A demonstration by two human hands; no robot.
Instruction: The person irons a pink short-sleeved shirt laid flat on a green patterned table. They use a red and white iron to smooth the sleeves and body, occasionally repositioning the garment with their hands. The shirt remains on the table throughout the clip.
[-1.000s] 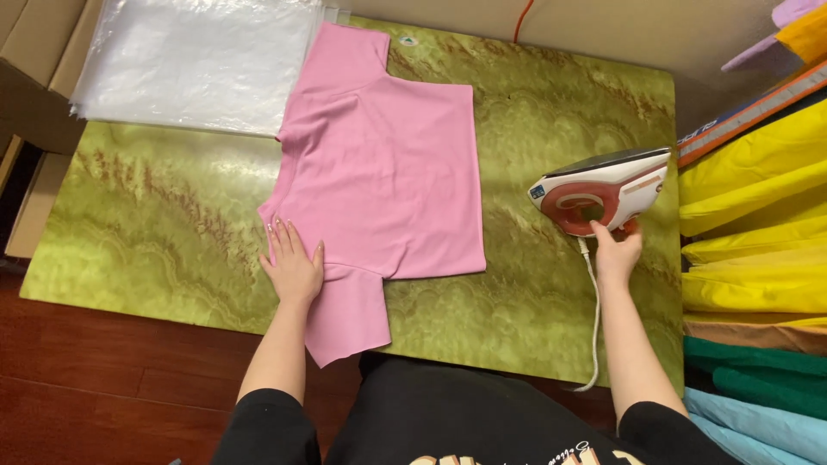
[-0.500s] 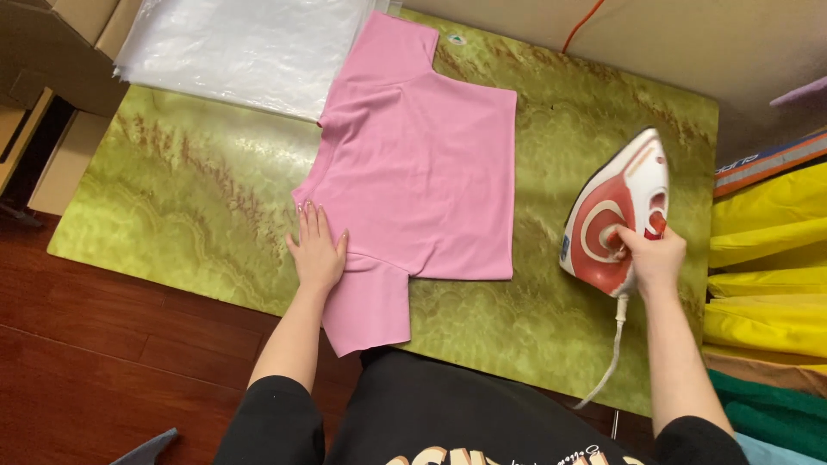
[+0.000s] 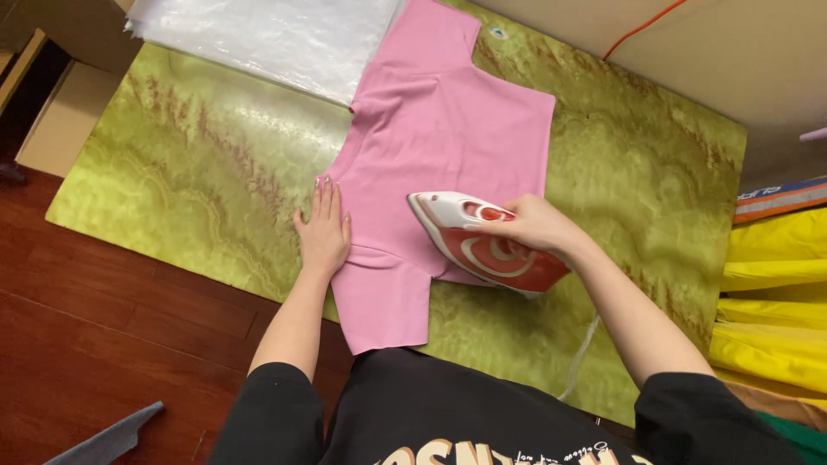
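A: Head view. Left hand (image 3: 325, 231) lies flat, fingers straight and together, palm down on the pink shirt's (image 3: 448, 146) edge at about 9 o'clock of the cloth. It grips nothing, only pins the fabric.

B: Right hand?

A: Right hand (image 3: 534, 226) is curled closed around the handle of the iron (image 3: 487, 250). The iron is red and white, nose pointing to 9 o'clock, toward the left hand. It sits over the shirt's lower part, near 5 o'clock of the cloth. Can't tell if the soleplate touches.

B: Where's the shirt?

A: Spread flat on the green marbled desk (image 3: 189, 172), mid-frame, one sleeve hanging toward the person at 6 o'clock. A small crease shows just beside the left hand.

B: Step?

A: I'd call it pressing the lower body panel, with the left hand acting as an anchor. A judgement only.

B: What does the next move call for?

A: Iron nose and left fingers are near each other. Any stroke toward 9 o'clock needs that hand kept out of the path. Fabric has to stay taut or the crease gets set in.

B: Surroundings?

A: Clear plastic sheets (image 3: 267, 34) at 11 o'clock on the desk. Orange cable (image 3: 642, 27) at 1 o'clock. Yellow cloth stack (image 3: 775, 293) at 3 o'clock, well apart. White iron cord (image 3: 581, 357) trails to 5 o'clock. Dark wood floor (image 3: 103, 344) at 8 o'clock.
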